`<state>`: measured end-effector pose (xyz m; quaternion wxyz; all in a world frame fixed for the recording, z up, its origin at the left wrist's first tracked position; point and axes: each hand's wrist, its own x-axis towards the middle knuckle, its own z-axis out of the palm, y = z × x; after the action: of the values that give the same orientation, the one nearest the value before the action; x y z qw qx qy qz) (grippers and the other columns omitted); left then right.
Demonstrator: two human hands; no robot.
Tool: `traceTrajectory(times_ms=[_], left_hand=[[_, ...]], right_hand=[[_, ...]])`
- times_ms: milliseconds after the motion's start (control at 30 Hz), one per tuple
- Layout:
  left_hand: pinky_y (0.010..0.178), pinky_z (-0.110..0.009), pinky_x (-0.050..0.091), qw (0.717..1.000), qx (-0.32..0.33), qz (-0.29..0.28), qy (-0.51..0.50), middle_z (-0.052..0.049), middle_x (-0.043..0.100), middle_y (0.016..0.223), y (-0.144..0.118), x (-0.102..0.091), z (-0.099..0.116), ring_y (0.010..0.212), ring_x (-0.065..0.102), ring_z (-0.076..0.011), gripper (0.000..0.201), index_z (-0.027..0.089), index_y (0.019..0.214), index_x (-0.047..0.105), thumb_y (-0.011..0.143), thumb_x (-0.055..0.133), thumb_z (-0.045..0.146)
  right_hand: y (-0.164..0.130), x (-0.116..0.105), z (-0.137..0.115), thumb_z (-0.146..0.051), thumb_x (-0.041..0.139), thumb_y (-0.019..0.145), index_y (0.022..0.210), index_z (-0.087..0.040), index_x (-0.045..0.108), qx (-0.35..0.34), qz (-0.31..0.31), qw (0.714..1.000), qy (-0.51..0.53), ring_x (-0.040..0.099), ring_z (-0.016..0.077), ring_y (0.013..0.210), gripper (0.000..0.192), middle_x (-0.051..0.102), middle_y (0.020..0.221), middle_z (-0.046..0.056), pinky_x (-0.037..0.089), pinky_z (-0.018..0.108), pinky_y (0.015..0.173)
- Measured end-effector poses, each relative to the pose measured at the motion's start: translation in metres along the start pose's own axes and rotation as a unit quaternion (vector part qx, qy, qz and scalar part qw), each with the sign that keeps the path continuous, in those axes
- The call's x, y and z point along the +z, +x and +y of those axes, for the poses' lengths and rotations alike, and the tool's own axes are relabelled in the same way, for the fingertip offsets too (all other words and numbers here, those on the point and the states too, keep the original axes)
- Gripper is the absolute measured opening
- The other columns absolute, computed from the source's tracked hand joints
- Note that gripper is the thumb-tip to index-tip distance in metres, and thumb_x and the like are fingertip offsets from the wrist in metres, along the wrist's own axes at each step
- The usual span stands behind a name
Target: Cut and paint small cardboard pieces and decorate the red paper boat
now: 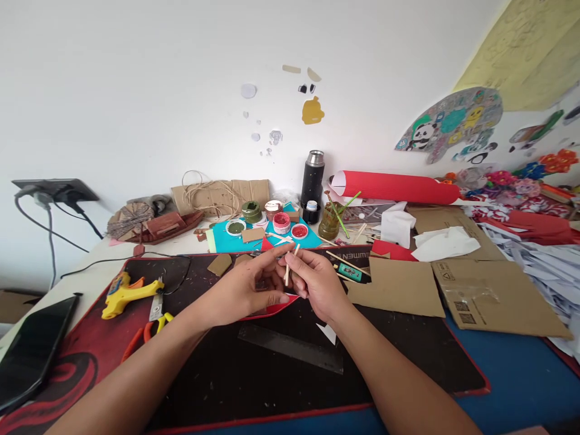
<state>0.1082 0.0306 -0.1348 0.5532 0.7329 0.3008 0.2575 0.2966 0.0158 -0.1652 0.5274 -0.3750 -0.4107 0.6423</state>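
At the far left edge of the frame a dark tablet (pixel 31 350) is seen lying flat on the surface (pixel 512 374), and above it cables run from a wall socket (pixel 54 190). Just right of the tablet, on the black and red mat (pixel 217 374), a yellow glue gun (pixel 124 293) is laid beside a pair of orange-handled pliers (pixel 151 320).

In the middle of the frame the two hands are brought together above the mat. The left hand (pixel 247 287) is curled, its fingers (pixel 272 257) closed on the upper part of a thin wooden stick (pixel 290 266) — the stick is held nearly upright, slightly tilted. The right hand (pixel 319 284) is closed around the same stick from the other side, its fingers (pixel 296 272) pinched on it lower down. Under the hands a piece of red paper (pixel 267 309) can be made out, and lower down a dark ruler (pixel 292 349) lies on the mat.

Behind the hands, small jars of coloured powder (pixel 281 222) are set on a teal sheet (pixel 226 238), with a black flask (pixel 312 178) behind them. To the right, a red corrugated roll (pixel 399 187) and flat cardboard pieces (pixel 489 290) are spread — white paper scraps (pixel 548 272) are piled at the far right.
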Motion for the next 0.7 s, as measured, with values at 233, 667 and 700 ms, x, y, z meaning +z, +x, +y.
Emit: traceTrajectory(times_ms=[233, 667, 700], left_hand=[[0.078, -0.030, 0.053, 0.992, -0.014, 0.043, 0.121, 0.001, 0.071, 0.092, -0.001, -0.002, 0.004, 0.080, 0.064, -0.0166, 0.076, 0.024, 0.165, 0.042, 0.094, 0.068, 0.031], [0.071, -0.025, 0.048, 0.987, -0.019, 0.000, 0.158, 0.004, 0.063, 0.086, -0.006, -0.016, 0.014, 0.075, 0.055, -0.0139, 0.069, 0.024, 0.161, 0.047, 0.095, 0.066, 0.033], [0.071, -0.024, 0.048, 0.987, -0.021, 0.001, 0.161, 0.004, 0.062, 0.086, -0.007, -0.018, 0.014, 0.075, 0.055, -0.0139, 0.070, 0.025, 0.162, 0.047, 0.095, 0.066, 0.034]], right_hand=[[0.001, 0.000, 0.004, -0.065, 0.083, 0.082, 0.084, -0.016, 0.074, 0.021, -0.029, 0.999, -0.017, 0.037, 0.0079, 0.038, 0.049, 0.044, 0.045, -0.010, 0.028, 0.022, 0.041], [-0.001, -0.002, 0.002, -0.069, 0.078, 0.086, 0.089, -0.017, 0.075, 0.035, -0.081, 0.995, -0.044, 0.042, 0.0092, 0.038, 0.052, 0.046, 0.043, -0.010, 0.031, 0.023, 0.042], [-0.001, -0.002, 0.003, -0.069, 0.078, 0.086, 0.089, -0.017, 0.075, 0.036, -0.085, 0.995, -0.047, 0.043, 0.0092, 0.037, 0.053, 0.046, 0.043, -0.010, 0.032, 0.023, 0.042]])
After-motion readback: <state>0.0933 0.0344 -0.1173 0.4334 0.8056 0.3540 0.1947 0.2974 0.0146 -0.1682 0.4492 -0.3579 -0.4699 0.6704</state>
